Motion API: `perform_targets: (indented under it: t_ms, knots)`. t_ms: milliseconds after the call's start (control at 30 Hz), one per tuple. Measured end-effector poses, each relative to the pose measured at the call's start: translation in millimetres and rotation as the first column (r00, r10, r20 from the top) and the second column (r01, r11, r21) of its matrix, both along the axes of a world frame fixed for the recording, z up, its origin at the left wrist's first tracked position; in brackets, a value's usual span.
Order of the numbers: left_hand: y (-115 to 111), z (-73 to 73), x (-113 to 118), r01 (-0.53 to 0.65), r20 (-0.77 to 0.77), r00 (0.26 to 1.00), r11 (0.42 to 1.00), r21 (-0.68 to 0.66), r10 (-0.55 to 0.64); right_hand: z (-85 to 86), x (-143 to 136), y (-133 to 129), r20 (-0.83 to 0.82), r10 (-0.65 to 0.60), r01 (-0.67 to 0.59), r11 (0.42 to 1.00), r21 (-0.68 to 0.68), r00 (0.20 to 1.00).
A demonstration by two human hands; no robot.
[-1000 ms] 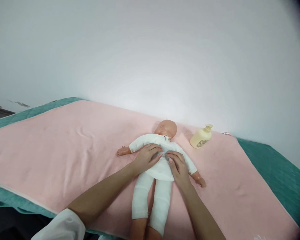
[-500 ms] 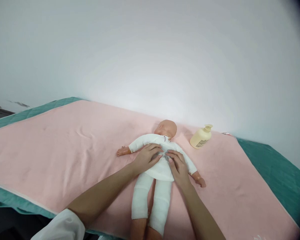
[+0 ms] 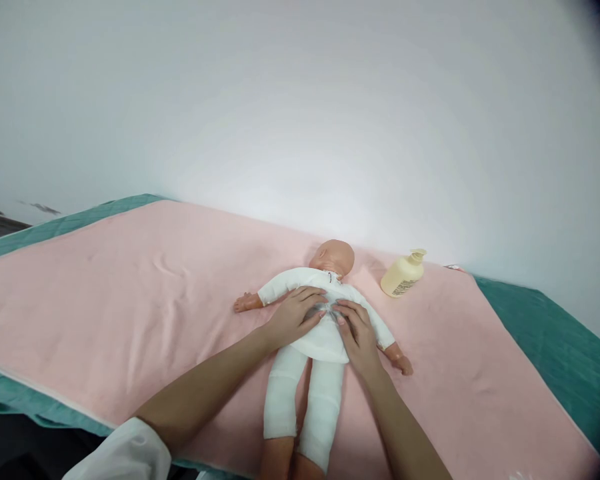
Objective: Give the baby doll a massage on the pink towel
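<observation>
A baby doll (image 3: 325, 257) in a white top and white trousers lies on its back on a pink towel (image 3: 130, 300), head toward the wall. My left hand (image 3: 294, 315) rests flat on the left side of the doll's belly, fingers pointing right. On the right side of the belly lies my right hand (image 3: 357, 333), its fingertips meeting those of the left hand at the middle of the shirt. Both hands press on the white cloth, which puckers slightly between the fingertips. The doll's arms stretch out to either side.
A cream pump bottle (image 3: 403, 275) lies tilted on the towel to the right of the doll's head. Under the towel is a teal quilted cover (image 3: 545, 333). A plain white wall (image 3: 300, 120) stands close behind.
</observation>
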State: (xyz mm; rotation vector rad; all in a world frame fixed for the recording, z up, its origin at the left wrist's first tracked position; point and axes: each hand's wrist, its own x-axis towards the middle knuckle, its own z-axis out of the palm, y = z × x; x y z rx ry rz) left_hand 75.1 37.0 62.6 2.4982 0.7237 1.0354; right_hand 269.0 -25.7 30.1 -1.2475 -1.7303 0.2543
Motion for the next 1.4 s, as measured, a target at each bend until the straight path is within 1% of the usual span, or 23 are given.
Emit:
perform_targets:
  t_ms: [533,900,1400]
  knots:
    - [0.5,-0.5,0.2,-0.017,-0.031,0.999,1.0,-0.018,0.016,1.1,-0.2,0.5,-0.014,0.005,-0.005,1.0,-0.022,1.0]
    - [-0.4,-0.2,0.2,-0.033,-0.038,0.999,0.999,-0.029,0.032,-1.1,-0.2,1.2,-0.003,-0.021,0.02,1.0,-0.014,1.0]
    - [0.5,-0.4,0.0,-0.024,-0.048,0.999,1.0,-0.016,0.023,1.4,-0.7,0.2,-0.003,-0.02,0.02,0.999,-0.041,1.0]
